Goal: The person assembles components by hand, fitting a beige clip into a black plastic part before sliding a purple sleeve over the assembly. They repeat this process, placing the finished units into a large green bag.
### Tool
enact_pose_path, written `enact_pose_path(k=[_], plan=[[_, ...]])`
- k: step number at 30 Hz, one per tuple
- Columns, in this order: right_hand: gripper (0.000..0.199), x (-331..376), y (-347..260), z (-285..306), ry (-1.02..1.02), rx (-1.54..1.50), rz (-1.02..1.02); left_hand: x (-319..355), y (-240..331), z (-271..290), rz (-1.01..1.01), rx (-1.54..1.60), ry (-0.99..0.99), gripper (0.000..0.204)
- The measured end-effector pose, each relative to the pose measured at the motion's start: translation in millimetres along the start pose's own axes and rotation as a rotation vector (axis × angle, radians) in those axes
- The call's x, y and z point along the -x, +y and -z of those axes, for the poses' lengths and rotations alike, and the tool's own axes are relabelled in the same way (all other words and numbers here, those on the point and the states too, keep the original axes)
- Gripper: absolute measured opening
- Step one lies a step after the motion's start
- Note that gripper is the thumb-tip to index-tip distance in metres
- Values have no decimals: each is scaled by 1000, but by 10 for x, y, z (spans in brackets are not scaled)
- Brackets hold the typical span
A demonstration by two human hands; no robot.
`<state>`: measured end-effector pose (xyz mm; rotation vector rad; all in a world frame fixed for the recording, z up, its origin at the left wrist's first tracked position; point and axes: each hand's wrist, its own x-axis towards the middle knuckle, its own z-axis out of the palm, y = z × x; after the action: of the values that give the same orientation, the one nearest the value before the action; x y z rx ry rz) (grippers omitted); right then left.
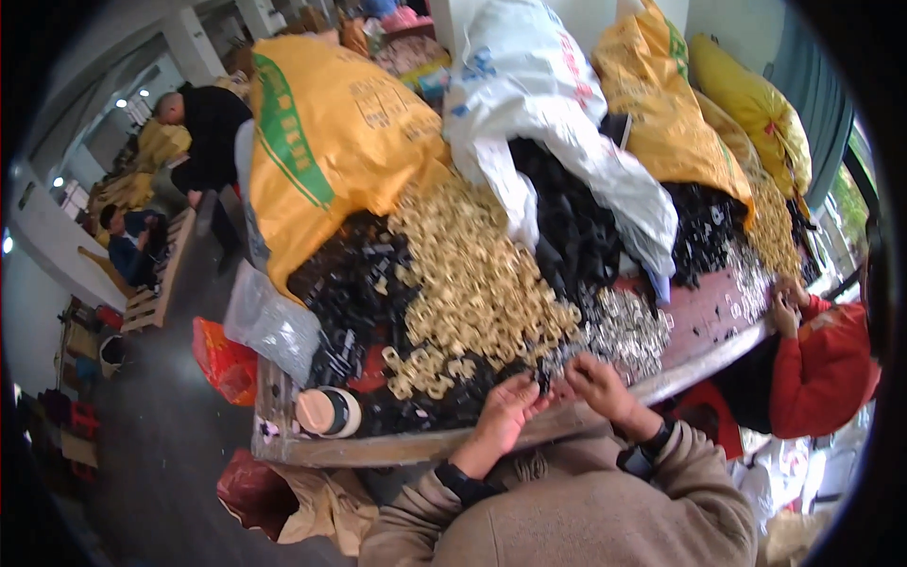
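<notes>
Brown sweater (605, 515) nearest. Left hand (508, 408) nearly closed, apparently on small black piece (541, 378) by table (397, 453) edge; right hand (601, 387) curled, hold unclear. We judge 2-handed small-part handling; next needs steady fingertips.

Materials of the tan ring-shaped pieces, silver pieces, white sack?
Tan ring-shaped pieces: probably plastic, satin; even colour, soft highlights.
Silver pieces: likely shiny metal; bright glints. Plated plastic possible.
White sack: apparently plastic, perhaps woven, slightly glossy; crisp creases.
</notes>
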<state>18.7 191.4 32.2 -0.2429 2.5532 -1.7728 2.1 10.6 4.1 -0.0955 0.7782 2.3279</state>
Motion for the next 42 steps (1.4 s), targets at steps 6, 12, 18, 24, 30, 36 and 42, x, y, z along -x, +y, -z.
enact_pose_path(k=[6, 12, 18, 24, 30, 36, 42], plan=[[6, -102, -148, -19, 19, -51, 30, 13, 78, -76, 60, 19, -2, 20], [8, -73, -205, -32, 4, 6, 148, -16, 14, -28, 110, 12, -36, 25], [7, -16, -218, -47, 13, 152, 212, 3, -4, -29, 135, 5, -25, 26], [9, 14, -218, -72, 40, 308, 267, -17, 1, 8, 150, -99, -12, 28], [11, 31, -135, -77, 10, 425, 362, -41, -8, -7, 136, -184, 3, 26], [17, 72, -50, 73, 1, 89, -45, -23, 26, 12, 173, -148, -4, 22], [21, 198, 231, 327, 124, 430, -45, -45, 9, 95, 167, -133, 30, 26]])
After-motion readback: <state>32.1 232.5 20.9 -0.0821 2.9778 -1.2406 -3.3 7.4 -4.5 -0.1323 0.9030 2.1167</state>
